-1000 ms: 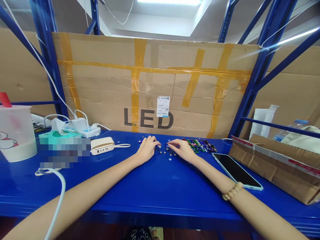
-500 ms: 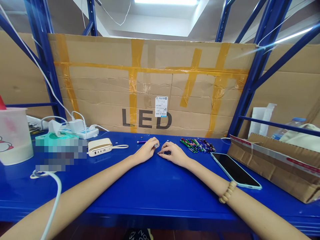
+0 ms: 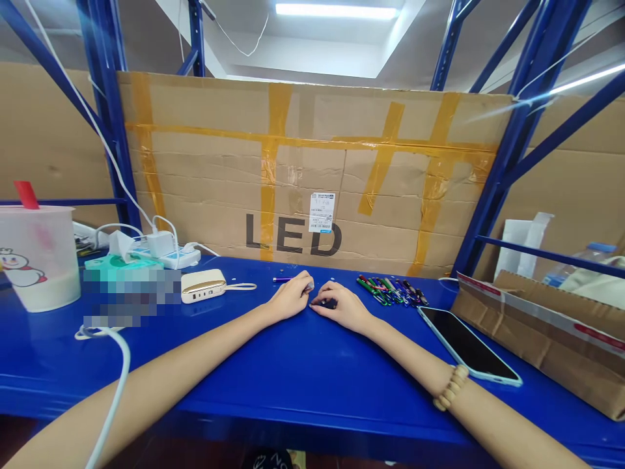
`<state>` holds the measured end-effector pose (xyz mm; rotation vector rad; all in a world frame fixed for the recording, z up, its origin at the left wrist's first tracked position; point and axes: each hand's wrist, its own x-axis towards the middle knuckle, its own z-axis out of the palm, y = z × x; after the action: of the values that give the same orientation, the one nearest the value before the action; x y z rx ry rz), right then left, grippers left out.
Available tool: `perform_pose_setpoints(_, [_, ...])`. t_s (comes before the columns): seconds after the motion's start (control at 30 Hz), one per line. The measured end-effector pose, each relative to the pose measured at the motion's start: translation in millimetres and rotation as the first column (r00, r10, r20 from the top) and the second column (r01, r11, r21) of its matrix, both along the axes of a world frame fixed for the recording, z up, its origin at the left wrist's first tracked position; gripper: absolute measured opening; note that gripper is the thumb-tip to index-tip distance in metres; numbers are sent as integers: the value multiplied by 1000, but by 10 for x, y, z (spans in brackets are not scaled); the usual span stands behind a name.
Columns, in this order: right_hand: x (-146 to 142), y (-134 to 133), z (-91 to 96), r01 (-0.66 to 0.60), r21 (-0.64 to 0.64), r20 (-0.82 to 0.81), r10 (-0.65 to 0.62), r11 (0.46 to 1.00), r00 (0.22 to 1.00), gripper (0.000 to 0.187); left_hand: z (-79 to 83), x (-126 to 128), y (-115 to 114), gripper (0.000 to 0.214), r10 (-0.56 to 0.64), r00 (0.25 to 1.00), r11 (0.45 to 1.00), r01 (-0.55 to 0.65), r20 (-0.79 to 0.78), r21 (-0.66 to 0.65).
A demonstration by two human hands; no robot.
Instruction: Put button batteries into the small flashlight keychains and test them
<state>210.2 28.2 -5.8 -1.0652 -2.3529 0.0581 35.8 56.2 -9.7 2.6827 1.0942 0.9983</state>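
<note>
On the blue tabletop (image 3: 303, 371), the left hand (image 3: 291, 298) grips a small silver piece (image 3: 309, 286). The right hand (image 3: 342, 309) closes on a dark part (image 3: 329, 303).

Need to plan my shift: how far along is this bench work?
Looks finished: the row of coloured clip-on mini flashlights beside the phone. In hand: the left hand pinches a small silver piece; the right hand covers a small dark body. Left: a purple metal tube and a few small discs lying loose.

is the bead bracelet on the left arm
No, the bead bracelet sits on the right arm, while the left arm shows bare.
</note>
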Motion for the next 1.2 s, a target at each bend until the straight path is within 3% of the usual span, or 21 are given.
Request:
perform_pose_setpoints(0.2, [18, 8, -6, -121, 98, 65, 115, 988, 991, 17, 51, 2, -91, 17, 129, 987, 992, -129, -95, -2])
perform_pose_setpoints(0.47, [-11, -28, 53, -137, 225, 214, 89, 965, 973, 19, 63, 8, -121, 16, 170, 977, 985, -172, -126, -3])
perform_pose_setpoints(1.2, [46, -57, 106, -19, 218, 235, -34, 976, 971, 17, 84, 31, -144, 15, 180, 961, 984, -178, -211, 30])
